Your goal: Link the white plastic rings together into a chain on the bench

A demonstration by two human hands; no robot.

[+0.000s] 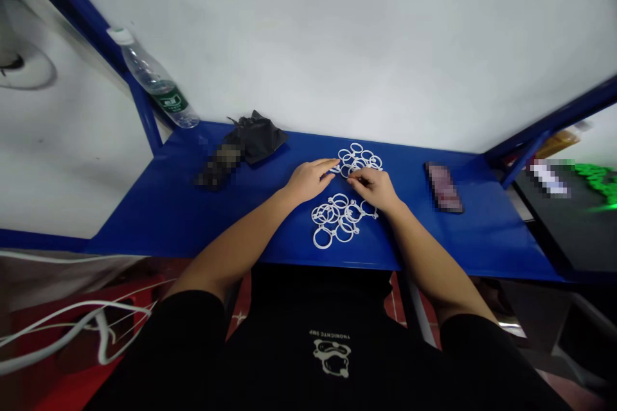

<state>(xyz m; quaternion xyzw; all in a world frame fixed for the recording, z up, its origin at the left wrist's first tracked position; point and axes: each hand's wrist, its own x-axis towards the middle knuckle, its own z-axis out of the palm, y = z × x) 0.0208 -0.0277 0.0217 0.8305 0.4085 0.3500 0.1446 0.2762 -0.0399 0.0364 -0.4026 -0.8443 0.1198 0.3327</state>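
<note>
White plastic rings lie in two heaps on the blue table (168, 205): a far heap (360, 157) and a near heap (337, 218). My left hand (308, 178) rests on the table with its fingers stretched toward the far heap, the fingertips touching a ring at its left edge. My right hand (375, 187) sits between the two heaps with fingers curled and pinched together at the near edge of the far heap; what it pinches looks like a white ring.
A plastic water bottle (157, 82) leans at the back left against a blue frame post. A black cloth (258, 138) and a dark blurred object (219, 164) lie left of centre. A phone (443, 187) lies at the right. White cables (72, 327) hang below left.
</note>
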